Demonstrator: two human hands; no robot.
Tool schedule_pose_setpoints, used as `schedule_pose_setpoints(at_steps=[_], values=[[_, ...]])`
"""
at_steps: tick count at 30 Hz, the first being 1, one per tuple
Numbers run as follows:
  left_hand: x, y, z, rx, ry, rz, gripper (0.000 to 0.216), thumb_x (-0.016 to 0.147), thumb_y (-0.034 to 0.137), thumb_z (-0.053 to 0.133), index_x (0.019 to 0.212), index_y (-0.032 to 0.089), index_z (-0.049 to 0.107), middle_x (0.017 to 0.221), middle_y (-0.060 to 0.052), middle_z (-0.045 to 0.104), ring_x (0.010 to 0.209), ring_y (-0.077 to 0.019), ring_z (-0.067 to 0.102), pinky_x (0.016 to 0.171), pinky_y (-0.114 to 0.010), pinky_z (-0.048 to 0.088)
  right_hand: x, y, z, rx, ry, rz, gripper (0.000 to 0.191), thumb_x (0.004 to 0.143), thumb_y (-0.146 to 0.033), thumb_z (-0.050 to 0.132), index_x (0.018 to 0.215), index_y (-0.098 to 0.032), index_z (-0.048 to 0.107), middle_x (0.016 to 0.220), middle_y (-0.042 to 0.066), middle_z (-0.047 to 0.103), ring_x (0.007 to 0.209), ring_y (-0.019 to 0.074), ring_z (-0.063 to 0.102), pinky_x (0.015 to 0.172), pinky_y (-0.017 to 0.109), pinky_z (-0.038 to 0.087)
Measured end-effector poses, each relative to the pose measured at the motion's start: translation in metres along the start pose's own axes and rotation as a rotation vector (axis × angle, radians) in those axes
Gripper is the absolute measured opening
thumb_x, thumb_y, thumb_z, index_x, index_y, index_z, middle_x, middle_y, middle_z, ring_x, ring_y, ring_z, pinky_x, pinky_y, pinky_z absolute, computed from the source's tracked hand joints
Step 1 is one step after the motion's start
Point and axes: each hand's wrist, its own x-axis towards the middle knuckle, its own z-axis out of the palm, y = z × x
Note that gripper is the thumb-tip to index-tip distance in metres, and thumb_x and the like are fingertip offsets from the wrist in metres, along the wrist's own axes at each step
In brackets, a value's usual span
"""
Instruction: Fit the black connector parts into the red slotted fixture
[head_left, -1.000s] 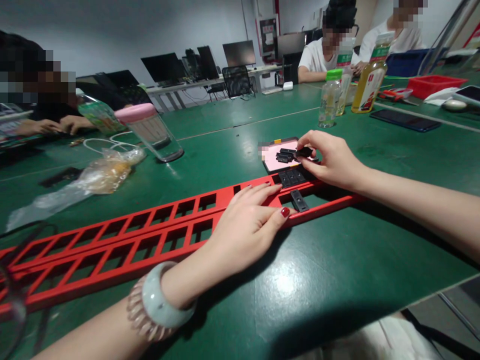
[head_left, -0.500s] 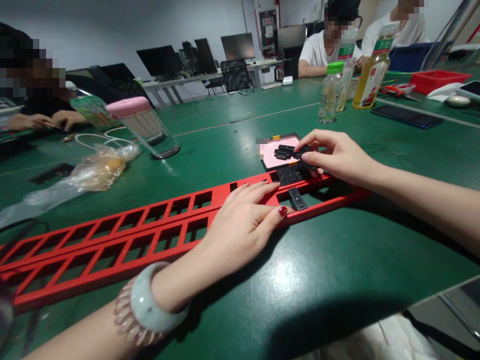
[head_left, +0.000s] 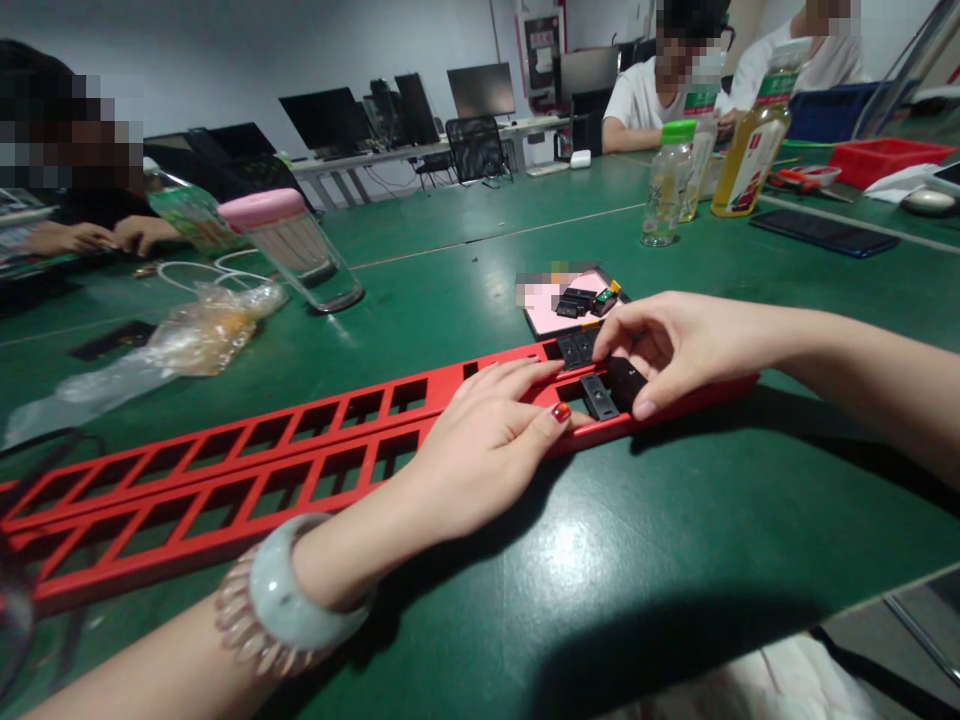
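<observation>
A long red slotted frame [head_left: 247, 460] lies across the green table. My left hand [head_left: 487, 440] rests flat on it, fingers stretched out, near its right end. My right hand [head_left: 675, 345] pinches a small black part [head_left: 624, 380] over the frame's right end, next to another black part [head_left: 598, 397] seated in a slot. Two more black parts [head_left: 576, 349] sit in the back row. Behind the frame a pink tray [head_left: 559, 305] holds several loose black parts.
A pink-lidded clear jar [head_left: 289, 250], a crumpled plastic bag [head_left: 195, 340] and a white cable lie at the left. Bottles [head_left: 664, 185], a dark phone [head_left: 817, 235] and a red bin [head_left: 881, 160] stand at the right. Other people sit at the left and far right.
My right hand has come back from the pink tray to the frame's right end, carrying a black part down to the front row. The left hand has stayed put.
</observation>
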Motion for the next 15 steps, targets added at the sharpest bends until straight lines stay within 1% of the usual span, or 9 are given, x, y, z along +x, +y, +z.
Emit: schedule_pose_setpoints(at_steps=[4, 6, 9, 11, 15], values=[[0.000, 0.001, -0.001, -0.008, -0.001, -0.014, 0.037, 0.092, 0.035, 0.031, 0.094, 0.027, 0.067, 0.130, 0.001, 0.045, 0.120, -0.0222, 0.037, 0.101, -0.045, 0.027, -0.002, -0.004, 0.006, -0.088, 0.083, -0.014, 0.043, 0.051, -0.042, 0.074, 0.085, -0.019, 0.060, 0.059, -0.004, 0.055, 0.051, 0.0098, 0.049, 0.046, 0.022, 0.034], [0.000, 0.002, -0.002, -0.014, -0.003, -0.021, 0.037, 0.092, 0.035, 0.031, 0.093, 0.027, 0.068, 0.130, 0.001, 0.045, 0.120, -0.0223, 0.036, 0.102, -0.046, 0.027, -0.004, -0.008, 0.009, -0.115, 0.105, -0.015, 0.042, 0.051, -0.042, 0.074, 0.083, -0.019, 0.058, 0.059, -0.004, 0.055, 0.051, 0.0101, 0.048, 0.046, 0.022, 0.033], [0.000, 0.003, -0.002, -0.022, -0.004, -0.023, 0.037, 0.091, 0.034, 0.031, 0.094, 0.027, 0.068, 0.130, 0.002, 0.045, 0.120, -0.0222, 0.036, 0.102, -0.046, 0.026, -0.007, -0.016, 0.013, -0.171, 0.136, -0.018, 0.042, 0.053, -0.043, 0.073, 0.083, -0.018, 0.057, 0.062, -0.003, 0.054, 0.052, 0.0102, 0.048, 0.047, 0.023, 0.033], [0.000, 0.003, -0.002, -0.026, -0.004, -0.026, 0.037, 0.091, 0.033, 0.031, 0.095, 0.028, 0.067, 0.130, 0.002, 0.044, 0.121, -0.0222, 0.036, 0.102, -0.046, 0.025, -0.007, -0.020, 0.015, -0.239, 0.181, -0.035, 0.040, 0.053, -0.043, 0.072, 0.080, -0.017, 0.057, 0.065, -0.002, 0.054, 0.054, 0.0102, 0.047, 0.049, 0.023, 0.032], [0.000, 0.003, -0.002, -0.034, -0.018, -0.040, 0.037, 0.091, 0.033, 0.030, 0.096, 0.029, 0.067, 0.131, 0.003, 0.044, 0.121, -0.0229, 0.034, 0.103, -0.046, 0.024, -0.008, -0.022, 0.014, -0.349, 0.243, -0.063, 0.039, 0.052, -0.044, 0.072, 0.075, -0.017, 0.057, 0.069, -0.001, 0.052, 0.057, 0.0103, 0.045, 0.050, 0.023, 0.031]])
